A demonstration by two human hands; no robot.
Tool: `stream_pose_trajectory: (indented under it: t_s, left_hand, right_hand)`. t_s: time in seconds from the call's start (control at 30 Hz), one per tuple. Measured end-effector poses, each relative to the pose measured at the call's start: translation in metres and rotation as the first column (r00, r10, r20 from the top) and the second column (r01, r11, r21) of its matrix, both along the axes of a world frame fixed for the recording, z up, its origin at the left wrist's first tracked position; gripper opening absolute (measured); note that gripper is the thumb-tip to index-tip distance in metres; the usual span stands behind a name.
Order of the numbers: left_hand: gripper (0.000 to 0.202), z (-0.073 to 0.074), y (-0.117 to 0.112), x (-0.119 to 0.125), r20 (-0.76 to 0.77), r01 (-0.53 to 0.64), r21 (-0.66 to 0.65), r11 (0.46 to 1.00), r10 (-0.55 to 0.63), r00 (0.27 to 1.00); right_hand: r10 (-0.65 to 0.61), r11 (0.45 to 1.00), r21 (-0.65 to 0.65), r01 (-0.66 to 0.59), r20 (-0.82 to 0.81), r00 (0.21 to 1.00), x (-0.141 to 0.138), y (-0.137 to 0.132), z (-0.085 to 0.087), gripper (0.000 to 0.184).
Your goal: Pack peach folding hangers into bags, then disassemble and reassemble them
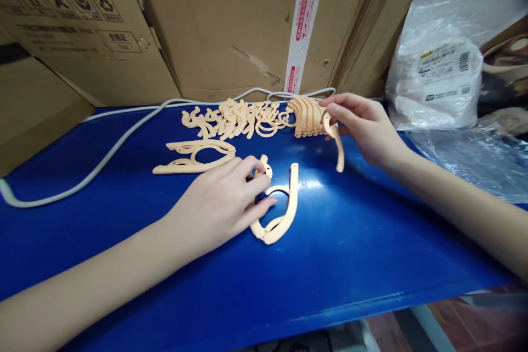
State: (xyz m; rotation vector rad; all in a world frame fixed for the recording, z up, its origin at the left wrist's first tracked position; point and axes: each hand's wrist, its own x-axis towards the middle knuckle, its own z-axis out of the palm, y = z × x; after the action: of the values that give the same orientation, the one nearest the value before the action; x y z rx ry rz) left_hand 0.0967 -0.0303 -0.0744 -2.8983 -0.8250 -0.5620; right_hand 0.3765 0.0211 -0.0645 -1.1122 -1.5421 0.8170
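Note:
My left hand [225,201] rests on the blue table [350,242], its fingers pinched on a folded peach plastic hanger piece [284,214] that lies flat in front of me. My right hand [365,124] is raised a little further back and pinches a curved peach arm piece [338,146] that hangs down from its fingers. Right beside that hand stands a neat stack of the same curved pieces [305,115]. A loose heap of peach hook parts [235,118] lies to the left of the stack. Two assembled flat pieces [193,157] lie near my left hand.
Large cardboard boxes [247,22] wall off the back of the table. A white cable [103,159] runs along the left and back. Clear plastic bags [441,66] sit at the right. The table's front edge drops to a tiled floor [474,324].

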Motion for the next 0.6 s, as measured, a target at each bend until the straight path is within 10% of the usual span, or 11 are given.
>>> stream_pose_trajectory:
  t_s: [0.17,0.4,0.6]
  left_hand:
    - [0.012,-0.002,0.002,-0.003,0.096,-0.047,-0.211,0.976,0.069,0.993]
    - [0.023,-0.003,0.006,-0.006,0.107,-0.070,-0.231,0.970,0.097,0.989]
    - [0.026,-0.005,0.017,-0.009,0.107,-0.077,-0.176,0.981,0.097,0.989]
  right_hand:
    - [0.193,0.981,-0.035,-0.191,0.271,0.943,-0.012,-0.017,0.000,0.023]
    - [0.240,0.934,-0.031,-0.357,0.794,0.559,-0.026,-0.041,0.002,0.038]
    - [0.319,0.883,-0.028,-0.468,0.767,0.557,-0.027,-0.043,0.001,0.025]
